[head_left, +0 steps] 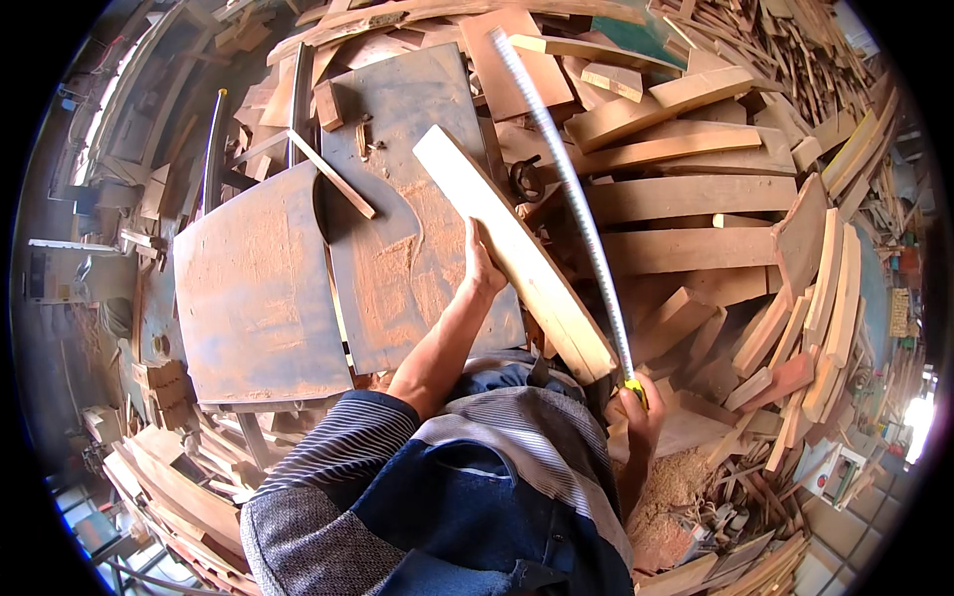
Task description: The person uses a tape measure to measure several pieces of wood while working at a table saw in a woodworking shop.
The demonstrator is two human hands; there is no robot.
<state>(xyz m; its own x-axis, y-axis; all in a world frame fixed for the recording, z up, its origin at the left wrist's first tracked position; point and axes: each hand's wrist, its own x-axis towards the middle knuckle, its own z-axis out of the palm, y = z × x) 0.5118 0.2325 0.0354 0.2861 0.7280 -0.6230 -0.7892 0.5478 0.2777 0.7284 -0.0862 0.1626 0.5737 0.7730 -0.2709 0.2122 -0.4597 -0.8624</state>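
Note:
A pale, thick wooden board slants across the right part of a metal machine table, its near end close to my body. My left hand grips the board's left edge around its middle, thumb along the edge; the other fingers are hidden beneath. Down at the right, my right hand is closed around a yellow tape measure. Its long white blade is pulled out, arching forward just right of the board, apart from it for most of its length.
Sawdust coats the table and its left leaf. A thin wood strip and a small block lie on the table. A dark handwheel is beside it. Stacked curved timbers crowd the right; a sawdust heap lies near right.

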